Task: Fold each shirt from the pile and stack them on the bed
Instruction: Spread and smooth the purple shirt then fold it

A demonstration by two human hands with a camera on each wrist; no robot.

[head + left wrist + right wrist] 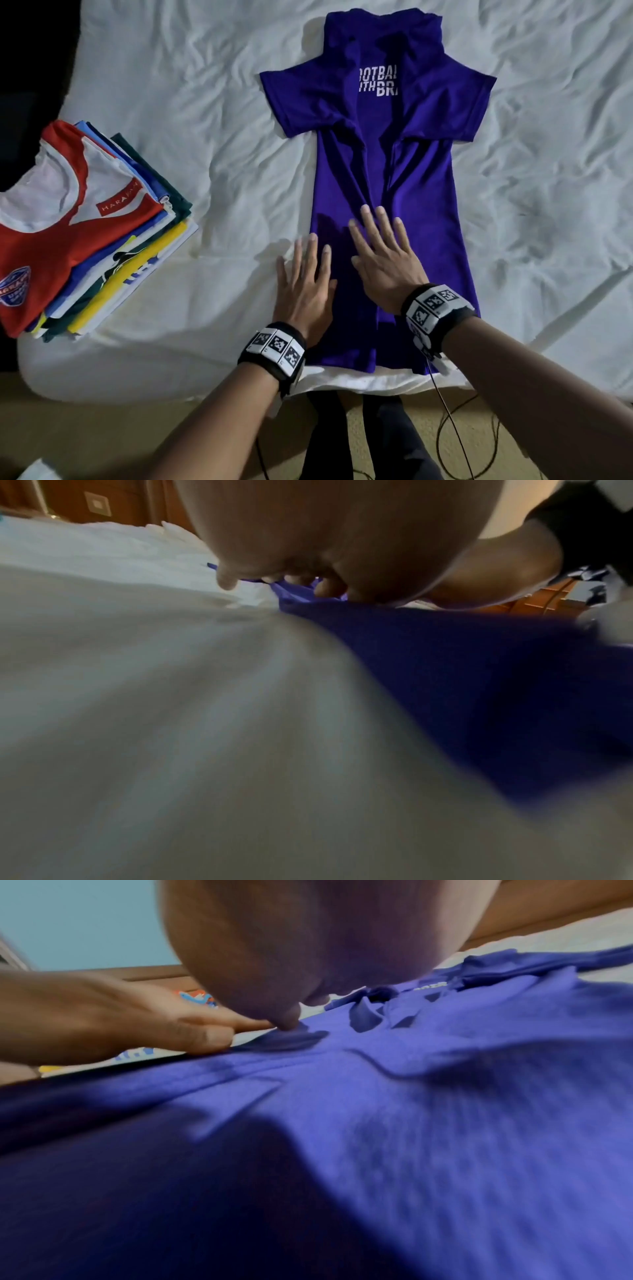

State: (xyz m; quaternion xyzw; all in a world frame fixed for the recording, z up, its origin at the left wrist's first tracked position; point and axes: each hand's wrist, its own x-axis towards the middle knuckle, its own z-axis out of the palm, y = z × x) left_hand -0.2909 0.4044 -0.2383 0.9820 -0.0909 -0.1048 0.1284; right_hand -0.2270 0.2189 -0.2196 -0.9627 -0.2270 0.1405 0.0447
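**Both hands flat on purple shirt, folded stack at left**

Purple shirt (404, 178) lies lengthwise on the bed (212, 113), collar end away from the person, hem at the near edge. Both long sides are folded in toward the middle, so the body is a narrow strip; short sleeves stick out left and right. White print on the chest is partly covered by the folds. Wrinkles run down the centre.

Left hand (306, 284): fingers straight and spread, palm down, holding nothing. It sits on the shirt's left edge near the hem, outer fingers over the white sheet, thumb side on the fabric. Left wrist view confirms sheet on one side, purple cloth on the other, though heavily blurred.

Right hand (383, 253): fingers straight and wide apart, pressed flat on the middle of the lower shirt, gripping nothing. It is just beside the left hand, slightly further up the shirt. In the right wrist view the fingertips touch the cloth, with the left hand alongside.

Stack of folded shirts (82, 233) sits on the bed's left part, well apart from the purple shirt; a red-and-white shirt is on top, blue, green and yellow edges showing below.

Both wrists carry black bands with square marker tags. A black cable (448, 421) trails over the floor below the bed edge.
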